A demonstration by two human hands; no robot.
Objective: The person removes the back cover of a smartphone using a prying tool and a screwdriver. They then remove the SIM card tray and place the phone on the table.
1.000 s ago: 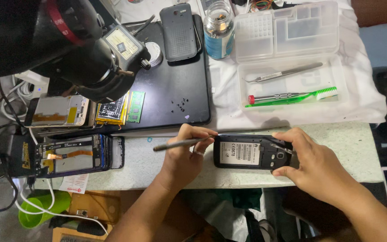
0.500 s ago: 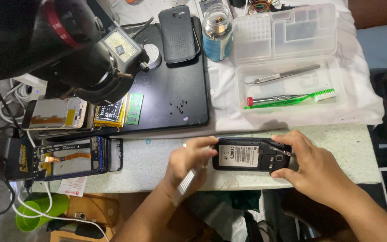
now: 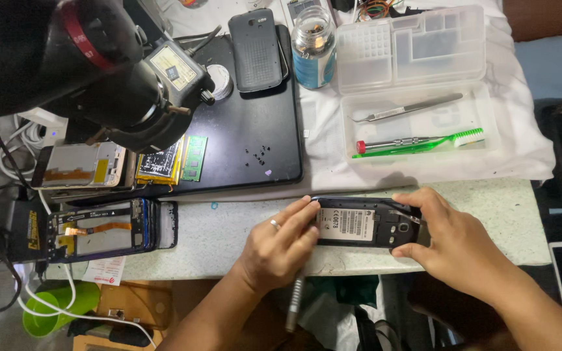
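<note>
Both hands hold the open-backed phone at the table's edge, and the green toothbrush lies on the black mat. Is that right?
Not quite. In the head view the toothbrush lies in the clear plastic tray, not on the black mat. The rest stands: the left hand and right hand hold the phone at the table's edge.

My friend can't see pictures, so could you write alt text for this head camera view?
Two bare hands, left hand and right hand, hold an opened black phone flat at a worktable's front edge; the left also grips a metal tool. Behind lie a black mat, a clear plastic box with a green toothbrush, and other dismantled phones.
</note>
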